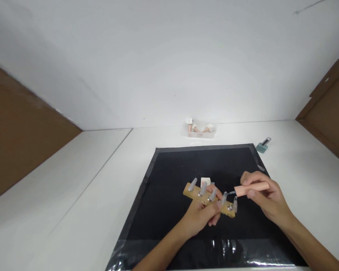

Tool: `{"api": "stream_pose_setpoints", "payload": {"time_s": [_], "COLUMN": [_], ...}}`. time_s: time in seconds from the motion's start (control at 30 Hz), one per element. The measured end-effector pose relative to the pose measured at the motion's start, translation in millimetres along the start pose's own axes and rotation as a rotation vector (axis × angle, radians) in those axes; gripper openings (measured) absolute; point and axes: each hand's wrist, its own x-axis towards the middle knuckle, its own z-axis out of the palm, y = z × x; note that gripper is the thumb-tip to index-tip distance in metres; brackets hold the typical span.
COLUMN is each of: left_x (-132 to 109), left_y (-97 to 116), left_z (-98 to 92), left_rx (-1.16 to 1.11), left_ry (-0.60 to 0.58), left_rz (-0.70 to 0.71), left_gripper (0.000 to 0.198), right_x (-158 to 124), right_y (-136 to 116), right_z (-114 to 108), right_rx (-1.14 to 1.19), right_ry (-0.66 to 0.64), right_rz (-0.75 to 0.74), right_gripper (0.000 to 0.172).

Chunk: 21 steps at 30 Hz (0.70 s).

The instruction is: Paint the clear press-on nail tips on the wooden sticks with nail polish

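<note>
My left hand [203, 214] grips a wooden bar [196, 192] that carries several clear false nail tips on metal pegs, held tilted above a black mat [169, 188]. My right hand [262, 195] is closed on a peach-pink brush handle [252, 187]. Its thin tip reaches a nail tip [224, 197] near the bar's right end. A small white block [205, 181] lies on the mat just behind the bar.
A clear tray [200, 130] holding small white and peach bottles stands at the back by the white wall. A teal bottle [262, 146] lies past the mat's far right corner. Brown panels flank the white table on both sides.
</note>
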Motion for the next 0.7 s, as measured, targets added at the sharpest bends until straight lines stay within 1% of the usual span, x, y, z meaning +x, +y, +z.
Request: {"api": "stream_pose_setpoints", "payload": {"time_s": [0.13,0.23,0.33,0.43,0.57,0.7], "left_x": [-0.6,-1.6,-2.4,-3.0,-3.7,-4.0], "left_y": [3.4,10.6,17.3,18.7,16.1,16.0], "left_z": [0.0,3.2,6.9,8.2,7.3,7.7], "left_rx": [0.031,0.072,0.116,0.129,0.130,0.130], "left_ry": [0.027,0.078,0.106,0.105,0.110,0.104], "left_rz": [0.002,-0.013,-0.030,-0.018,-0.011,-0.012], "left_gripper": [0.043,0.040,0.037,0.034,0.031,0.032], "right_x": [-1.2,-0.1,2.2,3.7,3.0,0.7], "right_y": [-1.4,-3.7,-5.9,-8.2,-10.5,-11.7], "right_z": [0.3,1.1,2.2,2.8,1.4,-0.4], "right_rx": [0.078,0.060,0.043,0.008,-0.063,-0.126], "right_ry": [-0.067,-0.119,-0.163,-0.167,-0.182,-0.128], "right_rz": [0.043,0.013,-0.035,-0.052,-0.041,-0.023], "right_gripper": [0.008,0.008,0.013,0.015,0.010,0.008]}}
